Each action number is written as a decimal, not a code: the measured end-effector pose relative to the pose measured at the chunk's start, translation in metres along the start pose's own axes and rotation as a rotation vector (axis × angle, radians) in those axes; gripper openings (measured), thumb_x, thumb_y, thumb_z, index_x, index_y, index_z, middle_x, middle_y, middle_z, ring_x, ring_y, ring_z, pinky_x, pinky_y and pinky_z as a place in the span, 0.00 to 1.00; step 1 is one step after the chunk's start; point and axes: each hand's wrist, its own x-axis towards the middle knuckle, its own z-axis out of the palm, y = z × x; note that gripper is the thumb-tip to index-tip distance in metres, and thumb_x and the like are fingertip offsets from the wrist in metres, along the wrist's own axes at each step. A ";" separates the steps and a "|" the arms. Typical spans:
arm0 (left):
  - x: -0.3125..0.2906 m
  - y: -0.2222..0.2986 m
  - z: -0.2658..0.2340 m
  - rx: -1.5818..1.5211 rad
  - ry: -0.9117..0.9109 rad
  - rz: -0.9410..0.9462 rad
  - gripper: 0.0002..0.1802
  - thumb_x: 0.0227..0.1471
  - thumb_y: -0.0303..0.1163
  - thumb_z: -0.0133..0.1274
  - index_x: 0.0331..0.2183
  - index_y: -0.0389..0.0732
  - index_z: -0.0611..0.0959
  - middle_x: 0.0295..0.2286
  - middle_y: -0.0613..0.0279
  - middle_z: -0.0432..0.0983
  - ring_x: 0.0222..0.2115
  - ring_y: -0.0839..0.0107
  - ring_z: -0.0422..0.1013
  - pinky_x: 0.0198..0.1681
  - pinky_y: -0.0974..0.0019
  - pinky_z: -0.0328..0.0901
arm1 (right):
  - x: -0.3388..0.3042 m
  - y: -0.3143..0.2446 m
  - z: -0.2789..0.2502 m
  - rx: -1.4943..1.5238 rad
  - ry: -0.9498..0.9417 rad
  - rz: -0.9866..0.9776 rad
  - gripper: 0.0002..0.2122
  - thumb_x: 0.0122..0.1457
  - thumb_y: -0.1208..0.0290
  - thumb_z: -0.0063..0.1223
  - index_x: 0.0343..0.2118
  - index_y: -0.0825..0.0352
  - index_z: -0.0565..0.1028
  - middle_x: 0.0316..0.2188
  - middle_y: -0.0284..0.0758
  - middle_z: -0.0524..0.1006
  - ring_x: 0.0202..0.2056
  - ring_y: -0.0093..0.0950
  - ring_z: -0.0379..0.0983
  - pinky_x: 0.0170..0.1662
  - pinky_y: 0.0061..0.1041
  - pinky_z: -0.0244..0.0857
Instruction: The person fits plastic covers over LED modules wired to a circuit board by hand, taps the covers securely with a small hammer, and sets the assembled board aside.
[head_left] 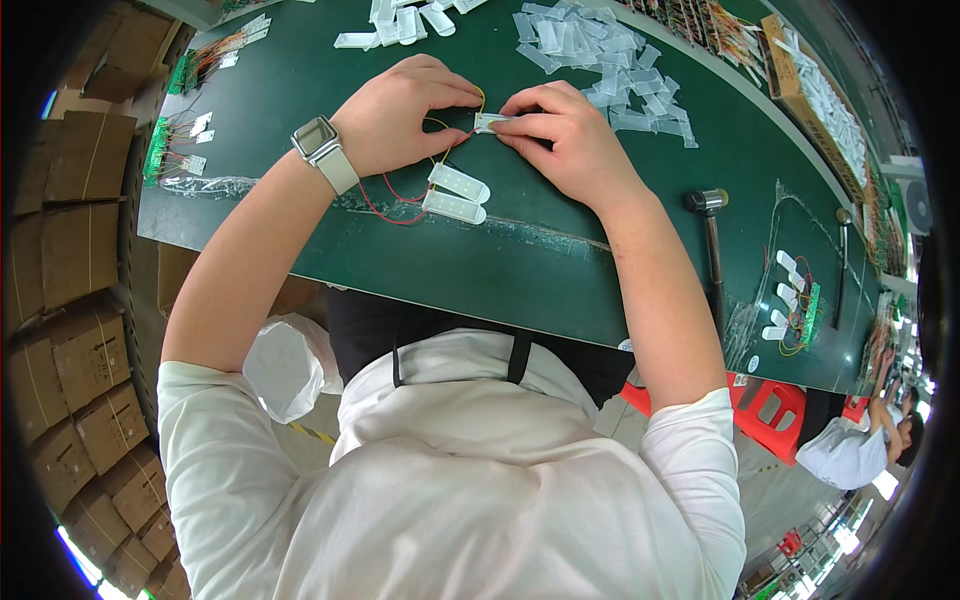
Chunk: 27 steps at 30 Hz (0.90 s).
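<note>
My right hand (565, 138) pinches a small white LED strip board (490, 122) in its fingertips, flat over the green tabletop. My left hand (400, 112), a watch on its wrist, is curled just left of it, with thumb and fingertips closed on thin red and yellow wires (484, 97); its palm hides where most of them lead. Below the hands lie two white LED boards with rounded ends, an upper one (460, 183) and a lower one (455, 206), with red and yellow wires running from them toward my left hand.
Frosted plastic pieces (610, 65) are heaped beyond my right hand, white ones (405, 22) beyond my left. A hammer (709, 205) lies right of my forearm. Wired green circuit boards (812, 315) rest at both table ends. Cartons (90, 160) stack at left; a red stool (770, 415) stands right.
</note>
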 end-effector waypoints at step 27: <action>0.004 0.005 0.015 0.023 0.037 -0.088 0.21 0.46 0.37 0.71 0.45 0.48 0.91 0.48 0.68 0.80 0.52 0.62 0.71 0.58 0.59 0.68 | -0.001 -0.001 -0.002 0.031 -0.012 0.048 0.06 0.54 0.72 0.68 0.35 0.61 0.87 0.39 0.29 0.82 0.44 0.31 0.75 0.49 0.32 0.72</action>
